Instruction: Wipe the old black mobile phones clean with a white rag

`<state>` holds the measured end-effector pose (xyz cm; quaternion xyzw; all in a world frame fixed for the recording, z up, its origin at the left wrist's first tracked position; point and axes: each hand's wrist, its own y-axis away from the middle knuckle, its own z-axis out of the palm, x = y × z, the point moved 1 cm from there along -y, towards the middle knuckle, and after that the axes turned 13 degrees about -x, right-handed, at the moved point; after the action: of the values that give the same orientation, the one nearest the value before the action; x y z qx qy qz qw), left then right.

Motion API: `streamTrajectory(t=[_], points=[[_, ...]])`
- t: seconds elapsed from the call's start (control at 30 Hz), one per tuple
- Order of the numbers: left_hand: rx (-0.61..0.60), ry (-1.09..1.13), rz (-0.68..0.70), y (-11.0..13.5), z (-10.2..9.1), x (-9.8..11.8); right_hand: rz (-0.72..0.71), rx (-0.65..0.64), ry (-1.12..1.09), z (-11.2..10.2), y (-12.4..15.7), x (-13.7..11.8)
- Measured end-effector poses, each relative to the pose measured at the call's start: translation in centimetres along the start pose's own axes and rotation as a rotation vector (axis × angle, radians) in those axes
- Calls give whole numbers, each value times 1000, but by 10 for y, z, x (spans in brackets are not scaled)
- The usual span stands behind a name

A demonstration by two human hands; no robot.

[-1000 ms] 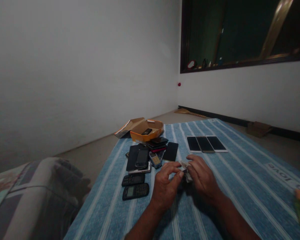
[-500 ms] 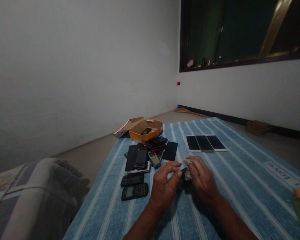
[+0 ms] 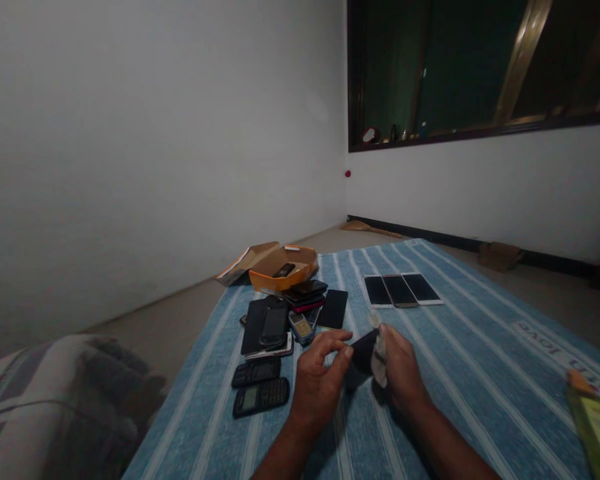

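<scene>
Both my hands are held together over a blue striped cloth (image 3: 445,373). My left hand (image 3: 317,387) pinches a small dark phone (image 3: 364,350) between thumb and fingers. My right hand (image 3: 403,373) is closed on a crumpled pale cloth (image 3: 379,357) pressed against that phone. To the left lies a pile of dark phones (image 3: 285,317), with two keypad phones (image 3: 259,387) nearest my left hand. Three smartphones (image 3: 400,290) lie side by side further off.
An orange cardboard box (image 3: 280,267) with a phone inside sits at the cloth's far left corner. A yellow-green object (image 3: 597,427) lies at the right edge. A bundled blanket (image 3: 50,407) is at lower left. Bare floor and white walls surround the cloth.
The dark phone has risen into plainer view between my hands, and the pale cloth now lies against its right side. The camera has shifted a little to the right.
</scene>
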<state>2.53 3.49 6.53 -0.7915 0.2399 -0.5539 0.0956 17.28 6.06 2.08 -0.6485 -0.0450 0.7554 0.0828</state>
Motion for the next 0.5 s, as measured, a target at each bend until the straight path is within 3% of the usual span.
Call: streamTrajectory(t=[0.17, 0.37, 0.43, 0.5], points=[[16, 1, -10, 0, -1, 0, -88, -16, 154, -2, 2, -2], [-15, -7, 18, 1, 2, 1, -489, -62, 464, 3, 9, -22], [-20, -11, 20, 1, 2, 1, -518, -101, 505, 4, 9, -23], [-21, -19, 12, 1, 1, 1, -456, -120, 486, 3, 7, -22]])
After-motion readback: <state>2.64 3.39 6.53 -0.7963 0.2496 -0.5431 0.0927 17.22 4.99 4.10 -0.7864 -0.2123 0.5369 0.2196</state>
